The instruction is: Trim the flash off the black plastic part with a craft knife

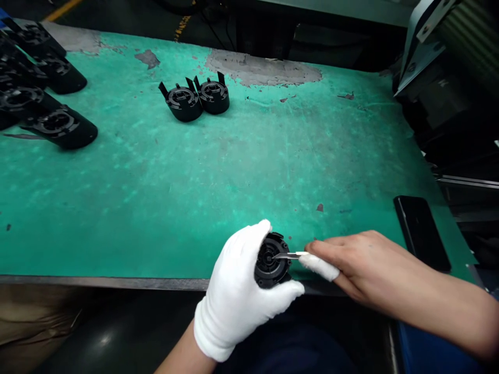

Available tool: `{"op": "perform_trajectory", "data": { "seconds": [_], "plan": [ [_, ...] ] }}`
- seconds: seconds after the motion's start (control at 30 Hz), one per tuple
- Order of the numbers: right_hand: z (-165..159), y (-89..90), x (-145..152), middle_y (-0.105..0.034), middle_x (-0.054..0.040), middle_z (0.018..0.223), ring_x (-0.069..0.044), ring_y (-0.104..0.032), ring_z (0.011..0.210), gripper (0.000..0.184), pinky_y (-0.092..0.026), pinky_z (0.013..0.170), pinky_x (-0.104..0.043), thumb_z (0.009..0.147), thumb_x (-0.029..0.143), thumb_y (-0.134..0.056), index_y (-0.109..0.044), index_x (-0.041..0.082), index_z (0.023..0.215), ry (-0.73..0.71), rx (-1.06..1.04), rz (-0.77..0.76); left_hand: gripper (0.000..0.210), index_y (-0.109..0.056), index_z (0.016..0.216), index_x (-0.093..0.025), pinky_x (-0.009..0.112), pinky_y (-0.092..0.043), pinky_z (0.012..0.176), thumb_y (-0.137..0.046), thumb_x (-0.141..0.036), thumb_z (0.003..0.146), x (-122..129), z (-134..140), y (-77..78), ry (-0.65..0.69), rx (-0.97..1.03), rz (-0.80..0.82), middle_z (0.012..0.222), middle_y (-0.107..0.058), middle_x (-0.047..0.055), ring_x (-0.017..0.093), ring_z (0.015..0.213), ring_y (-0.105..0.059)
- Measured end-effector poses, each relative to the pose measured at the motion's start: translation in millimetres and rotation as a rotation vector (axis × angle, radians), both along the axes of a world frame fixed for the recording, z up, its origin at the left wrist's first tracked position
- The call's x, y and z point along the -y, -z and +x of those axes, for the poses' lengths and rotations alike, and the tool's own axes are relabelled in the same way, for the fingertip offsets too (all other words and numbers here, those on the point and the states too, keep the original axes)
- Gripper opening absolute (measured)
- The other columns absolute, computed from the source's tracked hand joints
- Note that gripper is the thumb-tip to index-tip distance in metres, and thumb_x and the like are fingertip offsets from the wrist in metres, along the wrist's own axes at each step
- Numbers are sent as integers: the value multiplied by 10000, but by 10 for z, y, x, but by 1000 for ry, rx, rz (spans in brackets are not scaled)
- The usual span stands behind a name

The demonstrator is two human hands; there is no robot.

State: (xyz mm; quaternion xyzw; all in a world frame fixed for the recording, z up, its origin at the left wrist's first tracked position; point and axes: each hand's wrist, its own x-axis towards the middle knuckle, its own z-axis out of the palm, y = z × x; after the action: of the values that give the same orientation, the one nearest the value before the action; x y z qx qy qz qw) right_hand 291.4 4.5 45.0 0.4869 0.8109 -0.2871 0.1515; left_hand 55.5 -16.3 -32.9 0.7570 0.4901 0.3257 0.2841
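My left hand (241,283), in a white glove, is wrapped round a round black plastic part (268,265) near the bench's front edge. The part's ringed inner face is turned up toward me. My right hand (351,259) is ungloved except for a white cover on one digit. It grips a small knife (287,255) with a slim pointed blade. The blade's tip lies over the middle of the black part; whether it touches the plastic I cannot tell. Most of the knife's handle is hidden in my fingers.
Two black round parts (183,101) with upright tabs stand side by side farther back on the green bench top (253,161). Several more black housings (58,124) crowd the far left. A black phone-like slab (422,232) lies at the right edge, beside dark machinery (448,98).
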Motion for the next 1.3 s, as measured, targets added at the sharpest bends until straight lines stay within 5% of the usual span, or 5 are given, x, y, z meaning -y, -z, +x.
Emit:
{"op": "perform_trajectory", "data": {
  "seconds": [0.4,0.63,0.8,0.97,1.3],
  "plan": [
    [-92,58,253,-738,-25,914,-238,-720,830,254,-405,663,-309,926,93,-468,-631,252,1038,146,-171,-102,839,-420,1429,-180,465,-502,1101,-812,-453,740,-7,10,-19,4,-22,9,1329,-611,131,290,1258,-600],
    [-293,231,436,-688,-1,967,-190,-646,865,315,-472,744,-286,947,160,-411,-579,265,1191,626,-741,-219,921,-374,1480,-211,518,-481,1125,-781,-614,759,127,71,7,-64,-1,-37,1399,-578,156,327,1318,-564],
    [-421,437,295,-654,25,810,-162,-578,677,372,-460,626,-260,975,220,-430,-555,242,1324,873,-793,-40,926,-46,1609,-161,579,-412,1169,-605,-466,936,573,236,-2,-156,-74,-104,1660,-186,223,378,1522,-275],
    [-102,274,62,-742,8,1146,-177,-681,974,442,-506,829,-272,912,110,-482,-654,289,1279,557,-698,98,945,-11,1614,-223,581,-437,1148,-614,-432,918,661,252,-102,-217,-47,-199,1680,-162,163,365,1520,-286],
    [237,181,148,-738,-18,1253,-282,-720,1071,333,-588,902,-457,1013,274,-449,-668,310,1261,186,-248,215,960,-264,1558,-250,512,-352,1232,-778,-485,781,-62,78,-97,-62,-23,-224,1598,-381,110,300,1480,-381]
  ]
}}
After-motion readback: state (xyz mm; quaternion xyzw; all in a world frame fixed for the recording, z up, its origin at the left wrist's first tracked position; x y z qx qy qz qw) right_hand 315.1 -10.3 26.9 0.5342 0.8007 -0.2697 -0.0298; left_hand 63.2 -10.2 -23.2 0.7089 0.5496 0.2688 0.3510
